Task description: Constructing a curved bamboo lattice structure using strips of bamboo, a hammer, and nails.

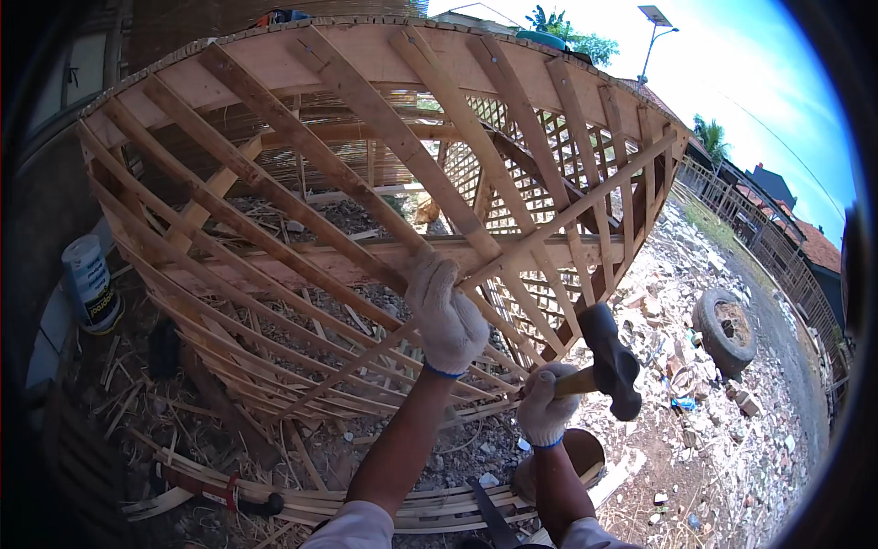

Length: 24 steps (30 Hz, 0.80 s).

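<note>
A large curved lattice frame of wooden slats (352,114) stands in front of me. One long wooden strip (572,210) crosses its slats at a slant, from upper right to lower left. My left hand (446,316), in a white knit glove, is closed around this strip near the middle; the glove hides the fingertips, and I cannot tell if a nail is there. Lower and to the right, my gloved right hand (546,403) grips a hammer (611,357) by its yellowish handle. The dark hammer head points up and right, apart from the frame.
Below the frame lie bundled thin strips (412,512), a saw blade (494,514) and a round container (585,450). A white-and-blue bucket (87,284) stands at left. An old tyre (725,331) lies on rubble (681,274) at right, beyond which runs a fence (759,265).
</note>
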Each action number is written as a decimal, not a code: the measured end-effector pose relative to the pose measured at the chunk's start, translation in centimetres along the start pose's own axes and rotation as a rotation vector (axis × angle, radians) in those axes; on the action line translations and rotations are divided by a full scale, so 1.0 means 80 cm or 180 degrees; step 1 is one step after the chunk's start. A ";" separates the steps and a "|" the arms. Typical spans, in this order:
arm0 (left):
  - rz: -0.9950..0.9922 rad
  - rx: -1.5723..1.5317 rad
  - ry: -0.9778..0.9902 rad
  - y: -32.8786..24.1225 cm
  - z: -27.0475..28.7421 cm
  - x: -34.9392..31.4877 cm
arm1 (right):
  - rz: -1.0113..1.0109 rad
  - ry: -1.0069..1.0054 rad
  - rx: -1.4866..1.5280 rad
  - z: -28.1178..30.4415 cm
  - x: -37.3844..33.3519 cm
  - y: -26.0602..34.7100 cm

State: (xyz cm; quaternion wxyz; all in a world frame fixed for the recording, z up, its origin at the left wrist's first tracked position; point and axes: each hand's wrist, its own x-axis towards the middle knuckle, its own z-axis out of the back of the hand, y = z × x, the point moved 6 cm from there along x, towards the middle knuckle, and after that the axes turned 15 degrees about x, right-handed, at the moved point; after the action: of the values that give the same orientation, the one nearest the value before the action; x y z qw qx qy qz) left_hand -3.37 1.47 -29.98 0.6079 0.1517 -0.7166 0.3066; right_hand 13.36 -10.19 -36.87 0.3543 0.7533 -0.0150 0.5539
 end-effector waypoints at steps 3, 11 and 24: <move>0.0141 -0.0167 0.0206 -0.005 -0.007 0.003 | 0.1297 0.0286 0.0775 -0.006 0.004 -0.005; -0.0076 0.0038 -0.0334 -0.004 -0.004 0.000 | 0.0838 0.0209 0.0986 -0.002 -0.015 0.008; 0.0098 0.0493 -0.0139 -0.007 0.012 -0.001 | -0.1208 0.0624 -0.1207 -0.030 0.006 -0.068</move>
State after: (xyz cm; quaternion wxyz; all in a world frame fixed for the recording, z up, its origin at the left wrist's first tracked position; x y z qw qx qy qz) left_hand -3.78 0.41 -29.97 0.5737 0.1938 -0.7061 0.3671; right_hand 13.80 -4.66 -38.96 0.5859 0.6058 0.0573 0.5352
